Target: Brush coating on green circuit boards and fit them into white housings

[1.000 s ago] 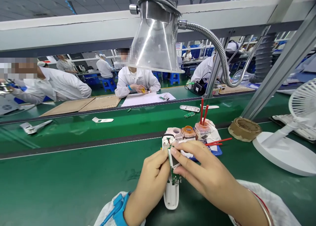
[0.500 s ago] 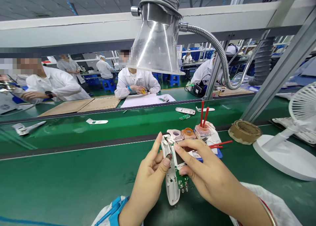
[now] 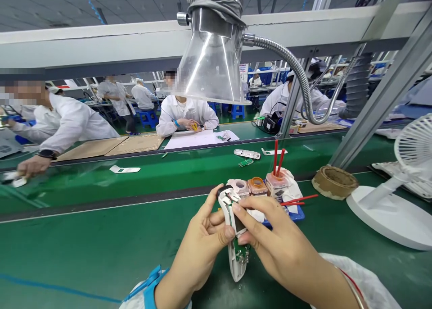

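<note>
Open white plastic device housing (image 3: 235, 267) with green circuit board (image 3: 240, 253) and small display (image 3: 239, 224) exposed; unit held tilted between left hand (image 3: 202, 241) and right hand (image 3: 278, 243).

Small pots (image 3: 257, 186) and red sticks (image 3: 276, 158) beyond the hands (image 3: 202, 241) (image 3: 280, 241)

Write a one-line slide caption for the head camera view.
Left hand and right hand hold a white plastic casing and green circuit board at a green workbench.

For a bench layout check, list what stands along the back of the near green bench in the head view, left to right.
pale pink pot, orange-rimmed pot, pink pot holding red sticks, tan tape roll, white desk fan
</note>
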A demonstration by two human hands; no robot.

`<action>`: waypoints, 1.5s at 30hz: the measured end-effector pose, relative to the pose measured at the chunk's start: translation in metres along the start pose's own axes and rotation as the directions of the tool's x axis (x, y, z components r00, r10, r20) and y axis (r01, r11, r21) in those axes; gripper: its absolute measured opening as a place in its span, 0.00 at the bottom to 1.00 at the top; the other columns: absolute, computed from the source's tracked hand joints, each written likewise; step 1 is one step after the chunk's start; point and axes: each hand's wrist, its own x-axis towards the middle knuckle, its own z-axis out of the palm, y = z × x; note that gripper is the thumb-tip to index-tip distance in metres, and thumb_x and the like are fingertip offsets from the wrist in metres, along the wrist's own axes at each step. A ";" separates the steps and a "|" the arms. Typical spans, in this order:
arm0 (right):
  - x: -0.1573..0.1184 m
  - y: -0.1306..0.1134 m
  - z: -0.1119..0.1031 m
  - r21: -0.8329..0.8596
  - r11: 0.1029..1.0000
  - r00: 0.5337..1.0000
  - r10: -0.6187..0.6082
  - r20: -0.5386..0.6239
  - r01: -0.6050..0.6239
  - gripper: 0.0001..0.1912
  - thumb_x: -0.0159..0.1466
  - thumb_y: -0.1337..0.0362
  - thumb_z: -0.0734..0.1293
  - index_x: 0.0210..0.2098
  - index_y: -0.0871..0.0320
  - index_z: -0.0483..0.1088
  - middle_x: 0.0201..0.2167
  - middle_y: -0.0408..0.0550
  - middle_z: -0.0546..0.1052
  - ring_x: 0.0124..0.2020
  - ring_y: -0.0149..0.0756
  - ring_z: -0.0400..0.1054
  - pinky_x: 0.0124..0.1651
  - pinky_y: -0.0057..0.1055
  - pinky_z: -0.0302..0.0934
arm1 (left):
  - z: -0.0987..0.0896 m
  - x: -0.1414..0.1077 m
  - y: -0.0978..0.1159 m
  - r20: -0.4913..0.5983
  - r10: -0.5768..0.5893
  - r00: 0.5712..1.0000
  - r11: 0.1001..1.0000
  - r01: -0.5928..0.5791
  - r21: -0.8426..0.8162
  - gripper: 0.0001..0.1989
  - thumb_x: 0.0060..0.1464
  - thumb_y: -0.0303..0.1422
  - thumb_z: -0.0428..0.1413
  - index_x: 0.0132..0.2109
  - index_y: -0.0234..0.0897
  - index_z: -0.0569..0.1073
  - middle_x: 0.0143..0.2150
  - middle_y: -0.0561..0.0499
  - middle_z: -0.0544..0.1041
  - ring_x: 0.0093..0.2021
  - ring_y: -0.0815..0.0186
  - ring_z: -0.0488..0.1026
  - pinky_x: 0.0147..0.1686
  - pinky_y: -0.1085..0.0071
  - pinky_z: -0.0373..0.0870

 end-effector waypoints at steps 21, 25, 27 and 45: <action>0.000 0.003 0.007 -0.014 0.999 0.999 -0.032 -0.007 0.032 0.25 0.60 0.82 0.58 0.56 0.66 0.60 0.47 0.59 0.65 0.48 0.44 0.60 0.46 0.42 0.63 | 0.004 -0.004 -0.001 -0.071 0.023 0.997 0.997 -0.018 0.070 0.38 0.50 0.35 0.60 0.65 0.50 0.51 0.47 0.45 0.76 0.43 0.61 0.74 0.40 0.70 0.69; 0.000 -0.001 0.011 0.009 1.000 0.999 -0.018 -0.041 0.019 0.22 0.60 0.81 0.59 0.54 0.66 0.62 0.45 0.58 0.67 0.47 0.44 0.61 0.46 0.42 0.63 | 0.002 -0.004 -0.006 -0.087 0.033 0.996 0.997 -0.026 0.077 0.43 0.48 0.33 0.62 0.65 0.50 0.49 0.41 0.47 0.78 0.41 0.62 0.74 0.40 0.70 0.70; -0.001 -0.002 0.014 0.047 0.999 0.996 0.006 -0.085 -0.002 0.21 0.60 0.80 0.60 0.53 0.65 0.63 0.45 0.56 0.67 0.47 0.43 0.61 0.47 0.41 0.63 | 0.002 -0.003 -0.009 -0.103 0.048 0.993 0.995 -0.039 0.088 0.40 0.50 0.31 0.61 0.65 0.49 0.50 0.35 0.51 0.78 0.37 0.66 0.74 0.38 0.73 0.69; -0.001 -0.014 0.010 0.001 0.999 0.991 0.036 -0.132 -0.036 0.21 0.60 0.76 0.66 0.52 0.70 0.60 0.42 0.56 0.71 0.45 0.41 0.61 0.47 0.41 0.63 | 0.003 -0.005 -0.008 -0.098 0.055 0.994 0.961 -0.026 0.275 0.29 0.58 0.35 0.53 0.63 0.50 0.54 0.57 0.53 0.69 0.54 0.66 0.66 0.49 0.76 0.64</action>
